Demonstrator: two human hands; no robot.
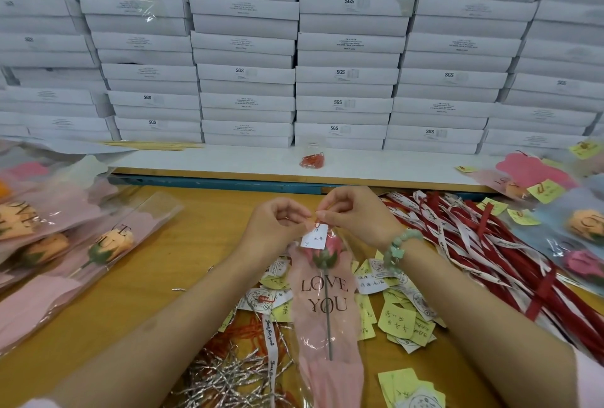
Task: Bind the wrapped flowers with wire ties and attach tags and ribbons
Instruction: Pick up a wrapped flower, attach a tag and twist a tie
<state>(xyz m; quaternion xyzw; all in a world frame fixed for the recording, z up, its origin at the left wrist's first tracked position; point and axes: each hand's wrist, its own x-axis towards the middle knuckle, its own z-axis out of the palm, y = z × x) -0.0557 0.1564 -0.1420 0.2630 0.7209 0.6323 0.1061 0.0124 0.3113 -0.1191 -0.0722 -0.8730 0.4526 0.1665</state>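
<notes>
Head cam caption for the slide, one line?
Left hand and right hand pinch a red fastener on a white tag atop a wrapped rose, among ribbons and silver wire ties.

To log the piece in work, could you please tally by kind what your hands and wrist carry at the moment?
Wrapped flower: 1
White tag: 1
Red fastener: 1
Bead bracelet: 1
Total: 4
</notes>
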